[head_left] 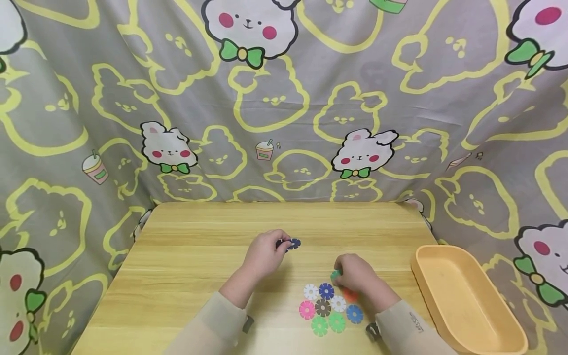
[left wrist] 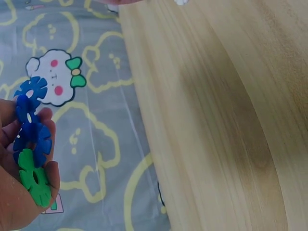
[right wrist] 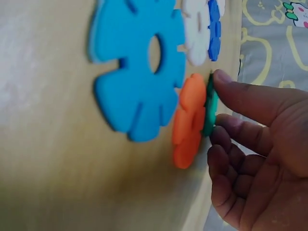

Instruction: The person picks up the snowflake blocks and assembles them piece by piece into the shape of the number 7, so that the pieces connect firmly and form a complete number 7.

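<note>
Gray curtains point(head_left: 306, 113) printed with rabbits surround a wood-grain table point(head_left: 186, 276). Picture a clock centered on the loose discs point(head_left: 327, 310). At ten o'clock, the left hand point(head_left: 264, 254) has fingers curled around a linked chain point(left wrist: 44, 144) of blue and green notched discs. Loose pieces lie flat, clustered at the clock's center. At one o'clock, the right hand point(head_left: 355, 271) pinches a green disc point(right wrist: 210, 108) between thumb and fingertips. At three o'clock sits an orange tray point(head_left: 475, 301). Each disc looks like light, stiff, slightly slippery plastic, unlikely to break; the rim seems the best hold, keeping the slots uncovered.
</note>
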Tool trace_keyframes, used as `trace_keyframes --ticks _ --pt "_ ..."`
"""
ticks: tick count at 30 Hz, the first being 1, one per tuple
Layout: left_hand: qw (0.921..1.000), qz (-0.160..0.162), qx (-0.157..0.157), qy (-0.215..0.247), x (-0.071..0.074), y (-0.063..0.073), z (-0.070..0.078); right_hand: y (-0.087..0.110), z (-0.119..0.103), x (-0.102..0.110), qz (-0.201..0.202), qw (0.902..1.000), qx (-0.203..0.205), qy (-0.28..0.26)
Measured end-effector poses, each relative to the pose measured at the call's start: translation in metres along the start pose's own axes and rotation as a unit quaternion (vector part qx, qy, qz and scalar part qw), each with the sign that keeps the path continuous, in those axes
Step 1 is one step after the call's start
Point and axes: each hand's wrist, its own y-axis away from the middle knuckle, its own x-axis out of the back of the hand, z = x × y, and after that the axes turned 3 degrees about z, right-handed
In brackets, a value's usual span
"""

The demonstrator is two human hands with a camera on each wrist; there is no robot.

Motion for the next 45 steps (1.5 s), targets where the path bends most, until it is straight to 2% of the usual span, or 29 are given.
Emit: trace_keyframes --ticks 5,10,16,27,36,45 --pt "1.0000 -0.003 0.001 -0.001 -0.001 0.001 0.000 -0.001 0.005 -0.001 0.016 0.9998 0.007 -0.007" --pt "0.9999 -0.004 0.010 0.001 -0.002 0.002 0.000 0.001 0.005 -0.001 0.004 0.9996 0.008 -0.026" --pt "0.9999 -0.003 0.011 -0.002 -0.002 0.002 0.001 0.001 0.004 -0.001 0.007 0.9999 0.008 -0.009" --pt "0.9998 -0.005 0.017 -0.002 -0.003 0.003 -0.001 -0.003 0.007 -0.002 0.006 0.9999 -0.005 -0.015" --pt "0.9998 -0.008 0.017 -0.001 -0.003 0.003 -0.001 -0.005 0.007 -0.002 0.004 0.9986 -0.013 -0.051" --pt "0.9998 -0.007 0.020 0.001 -0.004 0.003 -0.001 -0.010 0.011 -0.001 0.018 0.9991 -0.005 -0.037"
